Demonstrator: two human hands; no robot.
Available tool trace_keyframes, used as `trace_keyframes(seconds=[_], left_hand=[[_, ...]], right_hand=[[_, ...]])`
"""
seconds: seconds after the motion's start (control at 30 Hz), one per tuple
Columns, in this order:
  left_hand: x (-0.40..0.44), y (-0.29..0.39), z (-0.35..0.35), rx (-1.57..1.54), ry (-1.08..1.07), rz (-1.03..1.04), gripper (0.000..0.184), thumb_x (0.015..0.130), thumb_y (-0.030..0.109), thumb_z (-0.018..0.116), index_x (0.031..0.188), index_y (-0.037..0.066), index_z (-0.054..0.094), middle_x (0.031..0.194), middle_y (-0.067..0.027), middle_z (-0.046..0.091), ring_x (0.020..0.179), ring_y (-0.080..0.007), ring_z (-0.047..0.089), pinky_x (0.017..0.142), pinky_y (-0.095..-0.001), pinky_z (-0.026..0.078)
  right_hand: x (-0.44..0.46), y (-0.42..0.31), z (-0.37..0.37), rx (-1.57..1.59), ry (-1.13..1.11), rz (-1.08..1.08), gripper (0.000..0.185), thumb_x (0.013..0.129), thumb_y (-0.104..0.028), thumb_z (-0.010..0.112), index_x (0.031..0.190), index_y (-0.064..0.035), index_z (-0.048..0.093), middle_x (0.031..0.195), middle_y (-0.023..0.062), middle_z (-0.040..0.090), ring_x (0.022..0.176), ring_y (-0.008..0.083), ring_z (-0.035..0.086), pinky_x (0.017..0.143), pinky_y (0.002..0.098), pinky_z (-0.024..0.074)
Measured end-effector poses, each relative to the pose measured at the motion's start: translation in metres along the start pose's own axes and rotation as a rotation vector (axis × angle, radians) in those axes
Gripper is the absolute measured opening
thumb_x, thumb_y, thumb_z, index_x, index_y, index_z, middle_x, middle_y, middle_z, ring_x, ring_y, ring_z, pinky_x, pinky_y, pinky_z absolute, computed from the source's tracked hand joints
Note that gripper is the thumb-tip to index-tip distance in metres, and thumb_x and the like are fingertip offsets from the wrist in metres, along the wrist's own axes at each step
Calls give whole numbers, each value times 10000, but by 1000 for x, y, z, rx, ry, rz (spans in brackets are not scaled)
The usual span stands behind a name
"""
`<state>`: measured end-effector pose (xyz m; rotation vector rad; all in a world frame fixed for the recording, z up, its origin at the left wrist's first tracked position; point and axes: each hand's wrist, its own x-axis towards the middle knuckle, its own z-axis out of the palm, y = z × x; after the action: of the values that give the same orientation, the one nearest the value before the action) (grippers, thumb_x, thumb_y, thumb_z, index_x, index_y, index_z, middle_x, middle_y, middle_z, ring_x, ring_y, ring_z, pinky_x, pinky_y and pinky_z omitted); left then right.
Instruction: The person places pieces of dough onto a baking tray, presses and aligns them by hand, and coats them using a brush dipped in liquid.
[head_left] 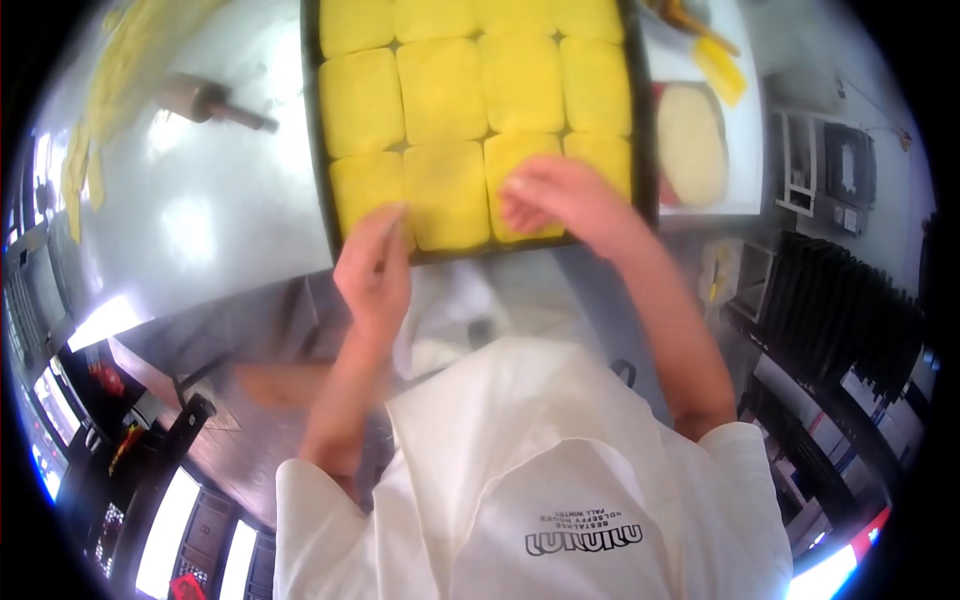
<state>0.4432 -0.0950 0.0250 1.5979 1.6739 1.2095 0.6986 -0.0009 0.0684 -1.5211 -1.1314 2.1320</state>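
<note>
Blurry handled tool (215, 105) at 10 o'clock, then the left hand (375, 265), fingertips bunched by the tray's near edge. Yellow slabs (445, 90) fill that dark tray (645, 110) at 12. Right hand (560, 205)'s well apart at 1, loosely curled above them. Can't tell if either's gripping anything, tbh.

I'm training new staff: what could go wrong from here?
The left hand and right hand are at the smooth yellow squarish slabs; a fingertip might dent one.
The slabs sit nearly edge to edge in the black rectangular tray, so they might stick together.
The tray lies by the shiny metal table's edge; a bump could shift it.
</note>
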Motion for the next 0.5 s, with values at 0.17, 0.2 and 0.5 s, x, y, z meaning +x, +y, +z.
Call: trace_keyframes(seconds=[0.17, 0.2, 0.5], left_hand=[[-8, 6, -6, 3, 126, -26, 183, 994, -59, 619, 1145, -23, 715, 1114, -123, 754, 985, -221, 707, 910, -309, 539], [-11, 6, -8, 33, 140, -23, 188, 995, -58, 615, 1151, -25, 714, 1121, -122, 754, 985, -214, 704, 911, -305, 537], [-28, 14, 0, 109, 302, -213, 204, 1007, -40, 593, 1171, -39, 714, 1173, -125, 742, 1082, -206, 679, 998, -319, 505]], right_hand=[[26, 22, 9, -147, -26, 103, 341, 1037, -302, 623, 1049, 36, 673, 955, 123, 736, 833, 187, 730, 775, 301, 584], [20, 22, 9, -121, -27, 73, 335, 1038, -296, 621, 1052, 35, 673, 956, 123, 735, 831, 187, 728, 773, 302, 584], [19, -7, -3, 91, -9, -51, 273, 1043, -248, 633, 1145, 2, 680, 1003, 112, 733, 885, 193, 734, 795, 306, 598]])
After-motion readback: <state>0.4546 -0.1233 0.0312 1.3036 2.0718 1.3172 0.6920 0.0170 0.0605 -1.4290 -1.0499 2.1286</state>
